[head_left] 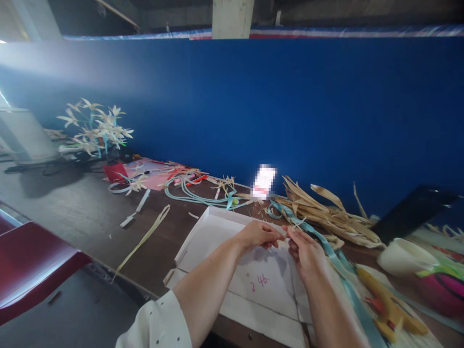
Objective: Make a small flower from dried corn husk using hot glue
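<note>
My left hand (261, 234) and my right hand (304, 244) meet fingertip to fingertip above a flattened white cardboard box (235, 285) with pink handwriting. Both are closed in a pinch. Whatever lies between the fingers is too small and too hidden to name. Thin pale strips (299, 223) show just beyond the right fingers; whether that hand holds them is unclear. Behind the hands lies a pile of dried corn husks (326, 212). A light-blue ribbon (319, 234) runs past the right hand towards me.
To the right are a yellow glue gun (391, 309), a white bowl (406, 256) and a magenta item (442, 292). Husk flowers (103, 125) stand at the back left. Pale-blue cords (192, 195) and a blurred-out phone-like panel (264, 181) lie by the blue partition (290, 106).
</note>
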Motion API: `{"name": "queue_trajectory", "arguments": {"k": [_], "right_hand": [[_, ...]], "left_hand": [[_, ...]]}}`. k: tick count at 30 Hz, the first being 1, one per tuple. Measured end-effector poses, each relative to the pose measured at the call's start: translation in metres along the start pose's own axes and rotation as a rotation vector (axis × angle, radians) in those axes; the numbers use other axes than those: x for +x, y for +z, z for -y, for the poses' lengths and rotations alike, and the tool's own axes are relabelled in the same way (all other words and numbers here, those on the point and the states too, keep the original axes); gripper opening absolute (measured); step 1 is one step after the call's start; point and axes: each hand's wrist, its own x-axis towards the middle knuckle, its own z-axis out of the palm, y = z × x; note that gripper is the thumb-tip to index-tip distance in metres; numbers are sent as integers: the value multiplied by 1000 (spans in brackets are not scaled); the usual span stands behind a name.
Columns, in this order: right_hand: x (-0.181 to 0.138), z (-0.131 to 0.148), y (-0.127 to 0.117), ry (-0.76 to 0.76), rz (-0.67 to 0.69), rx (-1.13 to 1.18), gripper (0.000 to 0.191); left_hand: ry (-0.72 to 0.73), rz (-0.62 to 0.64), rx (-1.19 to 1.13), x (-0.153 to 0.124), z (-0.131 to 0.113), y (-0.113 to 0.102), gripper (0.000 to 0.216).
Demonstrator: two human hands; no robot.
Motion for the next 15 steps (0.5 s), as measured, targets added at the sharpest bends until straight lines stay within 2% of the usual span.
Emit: {"name": "queue_trajectory", "arguments": {"k": [10,15], "right_hand": [[0,-3,-3,87,108,9,46],[1,-3,-3,88,86,12,45]], "left_hand": [[91,-60,42,2,4,0,35],[96,-49,41,3,4,0,39]]}}
